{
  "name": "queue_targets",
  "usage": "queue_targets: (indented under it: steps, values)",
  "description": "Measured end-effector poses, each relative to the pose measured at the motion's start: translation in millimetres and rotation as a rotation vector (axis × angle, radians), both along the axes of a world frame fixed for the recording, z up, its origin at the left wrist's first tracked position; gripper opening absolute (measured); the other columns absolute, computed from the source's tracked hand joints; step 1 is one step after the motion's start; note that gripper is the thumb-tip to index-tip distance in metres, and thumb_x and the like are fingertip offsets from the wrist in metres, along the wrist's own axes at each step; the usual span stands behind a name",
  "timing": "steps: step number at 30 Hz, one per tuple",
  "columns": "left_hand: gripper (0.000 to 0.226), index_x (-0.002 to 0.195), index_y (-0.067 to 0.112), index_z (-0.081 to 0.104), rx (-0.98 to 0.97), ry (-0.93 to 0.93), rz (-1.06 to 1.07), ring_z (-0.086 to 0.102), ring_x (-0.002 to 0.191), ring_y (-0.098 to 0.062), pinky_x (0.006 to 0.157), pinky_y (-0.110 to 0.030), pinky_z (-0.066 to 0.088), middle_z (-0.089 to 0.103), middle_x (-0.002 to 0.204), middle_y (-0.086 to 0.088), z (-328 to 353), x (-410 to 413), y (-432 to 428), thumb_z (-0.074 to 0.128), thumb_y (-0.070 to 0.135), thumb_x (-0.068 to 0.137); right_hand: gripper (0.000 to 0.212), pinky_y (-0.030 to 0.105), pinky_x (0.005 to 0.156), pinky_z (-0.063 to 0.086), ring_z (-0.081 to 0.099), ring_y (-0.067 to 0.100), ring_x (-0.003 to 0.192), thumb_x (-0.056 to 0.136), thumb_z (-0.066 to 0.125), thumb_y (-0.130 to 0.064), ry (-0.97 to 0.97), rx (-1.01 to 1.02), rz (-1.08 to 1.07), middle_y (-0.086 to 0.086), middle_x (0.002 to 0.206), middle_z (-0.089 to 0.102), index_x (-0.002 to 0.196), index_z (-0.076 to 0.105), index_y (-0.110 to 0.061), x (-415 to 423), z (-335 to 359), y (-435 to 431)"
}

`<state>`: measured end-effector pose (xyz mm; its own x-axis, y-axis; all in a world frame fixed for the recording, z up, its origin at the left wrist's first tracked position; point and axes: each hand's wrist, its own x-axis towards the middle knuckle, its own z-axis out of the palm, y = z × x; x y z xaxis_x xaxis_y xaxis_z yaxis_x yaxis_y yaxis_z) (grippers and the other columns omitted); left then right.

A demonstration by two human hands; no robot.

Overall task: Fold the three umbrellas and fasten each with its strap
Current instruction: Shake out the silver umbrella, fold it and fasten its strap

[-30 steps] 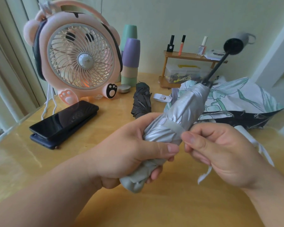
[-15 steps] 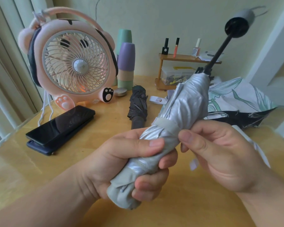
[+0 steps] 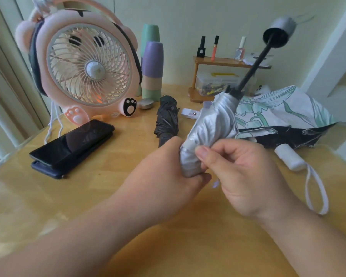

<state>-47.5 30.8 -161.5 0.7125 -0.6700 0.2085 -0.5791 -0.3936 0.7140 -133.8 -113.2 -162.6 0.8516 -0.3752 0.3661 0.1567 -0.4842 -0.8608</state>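
The left hand (image 3: 168,172) is curled tight round the bottom end of the silver umbrella (image 3: 212,124). The right hand (image 3: 242,176) pinches its cloth with thumb and finger, just beside the pale strap (image 3: 188,143). The umbrella is held up above the table (image 3: 108,196), and its stick leans up and away. Farther back a phone (image 3: 72,140) lies on the left. A folded black umbrella (image 3: 167,118) lies in the middle, and a flower umbrella (image 3: 278,108) lies loose on the right. At the back stand a pink fan (image 3: 88,68), cups (image 3: 152,66) and a small shelf (image 3: 218,61).
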Motion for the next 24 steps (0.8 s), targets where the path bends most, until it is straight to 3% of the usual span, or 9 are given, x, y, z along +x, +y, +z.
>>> queue_targets:
  steps: [3,5,9,11,13,19,20,22,24]
  values:
    - [0.02,0.082,0.023,0.055,-0.108,0.247,-0.1,0.055,0.045,-0.01,0.047,-0.03,0.046,0.057,0.058,0.011,-1,7,-1,0.073,0.03,0.086,0.027,0.034,0.06,0.052,0.062,0.024,0.061,0.084,0.062,-0.047,0.071,-0.046,0.032,0.008,0.066,0.069,0.072,0.07,-0.024,0,7,-1]
    - [0.018,0.078,0.015,0.055,-0.143,0.488,-0.21,0.052,0.042,-0.023,0.046,-0.033,0.046,0.055,0.057,-0.001,0,12,2,0.071,0.016,0.084,0.029,0.03,0.057,0.047,0.055,0.023,0.057,0.084,0.059,-0.049,0.121,-0.06,0.078,0.012,0.063,0.063,0.071,0.068,-0.025,-2,8,-5]
    - [0.011,0.076,0.013,0.058,-0.187,0.801,-0.384,0.045,0.041,-0.022,0.047,-0.028,0.043,0.048,0.062,-0.015,1,13,4,0.061,0.003,0.071,0.04,0.031,0.053,0.039,0.044,0.012,0.055,0.086,0.063,-0.055,0.156,-0.058,0.154,0.016,0.058,0.049,0.065,0.062,-0.021,-2,7,-14]
    - [0.017,0.082,0.011,0.059,-0.24,0.953,-0.481,0.042,0.04,-0.02,0.047,-0.026,0.042,0.045,0.061,-0.013,1,12,4,0.056,-0.001,0.07,0.041,0.017,0.054,0.04,0.047,0.004,0.054,0.091,0.069,-0.046,0.113,0.053,0.202,0.0,0.052,0.053,0.061,0.061,-0.019,-2,8,-15]
    - [0.022,0.086,0.011,0.06,-0.298,1.095,-0.601,0.041,0.039,-0.018,0.045,-0.022,0.041,0.043,0.061,-0.011,1,11,4,0.051,-0.004,0.072,0.036,0.012,0.055,0.04,0.048,0.002,0.052,0.091,0.068,-0.036,0.065,0.159,0.253,-0.007,0.053,0.057,0.059,0.062,-0.019,-1,8,-16]
    - [0.016,0.093,0.009,0.059,-0.357,1.353,-0.847,0.048,0.042,-0.011,0.044,-0.021,0.037,0.049,0.062,-0.004,-4,12,3,0.054,0.003,0.08,0.04,0.028,0.065,0.047,0.058,0.017,0.065,0.077,0.077,-0.059,-0.011,0.235,0.354,0.006,0.066,0.067,0.068,0.071,-0.021,-4,6,-20]
    - [0.014,0.098,0.009,0.058,-0.341,1.387,-0.865,0.049,0.044,-0.011,0.044,-0.022,0.038,0.049,0.064,-0.004,-5,13,3,0.059,0.01,0.084,0.036,0.026,0.064,0.047,0.059,0.015,0.064,0.078,0.078,-0.055,-0.017,0.229,0.353,0.004,0.065,0.067,0.067,0.072,-0.021,-5,6,-19]
    - [0.031,0.101,0.009,0.059,-0.273,1.392,-0.85,0.051,0.046,-0.012,0.045,-0.023,0.041,0.049,0.066,-0.005,-9,18,3,0.068,0.037,0.089,0.026,0.018,0.06,0.046,0.059,0.008,0.059,0.083,0.078,-0.039,-0.019,0.19,0.299,0.003,0.062,0.067,0.066,0.072,-0.02,-7,6,-18]
    - [0.049,0.098,0.002,0.058,-0.21,1.238,-0.724,0.054,0.045,-0.018,0.047,-0.026,0.045,0.052,0.065,-0.01,-8,23,1,0.071,0.047,0.085,0.027,0.027,0.061,0.053,0.065,0.02,0.062,0.082,0.074,-0.038,-0.009,0.143,0.22,0.01,0.066,0.07,0.069,0.072,-0.014,-7,4,-15]
